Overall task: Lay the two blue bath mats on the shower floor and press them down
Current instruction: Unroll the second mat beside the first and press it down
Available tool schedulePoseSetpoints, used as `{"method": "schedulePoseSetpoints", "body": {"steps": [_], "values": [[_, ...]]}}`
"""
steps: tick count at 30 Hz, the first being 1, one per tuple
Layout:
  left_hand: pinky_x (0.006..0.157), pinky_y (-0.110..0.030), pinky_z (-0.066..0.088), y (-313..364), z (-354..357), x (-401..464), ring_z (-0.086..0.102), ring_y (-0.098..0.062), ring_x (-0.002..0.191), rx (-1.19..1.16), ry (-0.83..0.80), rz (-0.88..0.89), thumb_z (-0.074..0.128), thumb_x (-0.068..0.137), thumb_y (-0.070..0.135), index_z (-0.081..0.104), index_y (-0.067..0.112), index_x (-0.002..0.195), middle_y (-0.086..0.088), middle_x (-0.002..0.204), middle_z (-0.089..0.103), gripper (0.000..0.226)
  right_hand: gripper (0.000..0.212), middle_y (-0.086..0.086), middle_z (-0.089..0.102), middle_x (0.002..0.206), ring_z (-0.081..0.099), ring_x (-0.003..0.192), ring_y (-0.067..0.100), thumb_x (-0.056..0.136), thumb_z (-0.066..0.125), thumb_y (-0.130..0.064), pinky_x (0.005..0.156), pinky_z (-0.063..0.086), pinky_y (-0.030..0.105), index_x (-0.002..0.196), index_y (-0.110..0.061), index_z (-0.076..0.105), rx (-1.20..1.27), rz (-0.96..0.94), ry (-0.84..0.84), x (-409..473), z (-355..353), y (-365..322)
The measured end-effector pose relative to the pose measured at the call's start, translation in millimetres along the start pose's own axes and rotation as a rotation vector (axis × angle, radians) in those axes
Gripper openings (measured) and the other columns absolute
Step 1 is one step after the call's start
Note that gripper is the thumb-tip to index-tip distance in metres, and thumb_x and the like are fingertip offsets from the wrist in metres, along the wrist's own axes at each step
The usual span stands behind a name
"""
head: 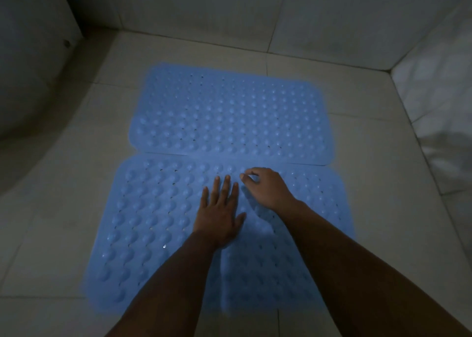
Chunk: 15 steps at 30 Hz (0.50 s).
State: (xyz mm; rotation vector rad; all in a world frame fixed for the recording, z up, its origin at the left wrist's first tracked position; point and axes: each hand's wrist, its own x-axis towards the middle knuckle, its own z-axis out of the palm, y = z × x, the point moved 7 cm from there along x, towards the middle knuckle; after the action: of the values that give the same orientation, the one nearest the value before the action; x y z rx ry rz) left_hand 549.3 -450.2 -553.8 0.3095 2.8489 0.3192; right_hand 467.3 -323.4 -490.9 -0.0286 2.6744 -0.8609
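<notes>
Two blue bath mats with rows of round bumps and small holes lie flat on the pale tiled shower floor (63, 209). The far mat (227, 114) and the near mat (153, 221) meet along one long edge. My left hand (221, 209) lies flat on the middle of the near mat, fingers straight and together, palm down. My right hand (265, 188) is just to its right near the mat's far edge, its fingers curled and their tips touching the mat. Both forearms cover part of the near mat's front.
A white curved fixture (25, 81) fills the left side, close to the mats' left ends. Tiled walls stand at the back (255, 12) and at the right (439, 94), meeting in the far right corner. The light is dim.
</notes>
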Motion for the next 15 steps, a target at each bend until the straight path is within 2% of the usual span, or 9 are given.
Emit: {"method": "schedulePoseSetpoints", "body": {"steps": [3,7,12,15], "values": [[0.124,-0.059,-0.006,0.9,16.7,-0.8,-0.025,-0.032,0.153,0.053,-0.032,-0.009,0.014,0.093,0.077,-0.004,0.015,0.162,-0.011,0.169,-0.017,0.095,0.035,-0.002,0.069,0.125,0.062,0.118,0.014,0.095,0.061,-0.044,0.102,0.044,0.025,0.118,-0.021,0.072,0.013,-0.051,0.070,-3.4,-1.5,6.8],[0.124,-0.061,0.001,0.8,22.1,-2.5,-0.017,-0.032,0.156,0.053,-0.014,-0.023,0.016,0.088,0.087,0.004,0.013,0.163,-0.011,0.170,-0.008,0.105,0.020,-0.001,0.072,0.114,0.065,0.109,0.014,0.094,0.065,-0.027,0.093,0.041,0.016,0.108,-0.016,0.075,0.069,-0.133,0.159,-1.1,0.7,12.8],[0.124,-0.059,0.008,1.4,16.4,-3.8,-0.009,-0.030,0.157,0.054,0.098,-0.028,0.022,0.094,0.079,0.012,0.014,0.163,-0.009,0.171,-0.001,0.095,0.014,-0.001,0.072,0.106,0.066,0.102,0.013,0.092,0.067,-0.022,0.092,0.044,0.017,0.101,-0.016,0.076,0.121,-0.211,0.255,2.5,-4.9,15.0],[0.124,-0.059,0.008,2.7,17.1,-1.9,-0.010,-0.029,0.157,0.067,0.117,-0.019,0.022,0.094,0.078,0.013,0.014,0.163,-0.009,0.171,-0.002,0.095,0.017,-0.003,0.072,0.105,0.066,0.102,0.014,0.092,0.064,-0.028,0.093,0.050,0.025,0.100,-0.019,0.076,0.129,-0.226,0.272,3.6,-8.0,18.1]]}}
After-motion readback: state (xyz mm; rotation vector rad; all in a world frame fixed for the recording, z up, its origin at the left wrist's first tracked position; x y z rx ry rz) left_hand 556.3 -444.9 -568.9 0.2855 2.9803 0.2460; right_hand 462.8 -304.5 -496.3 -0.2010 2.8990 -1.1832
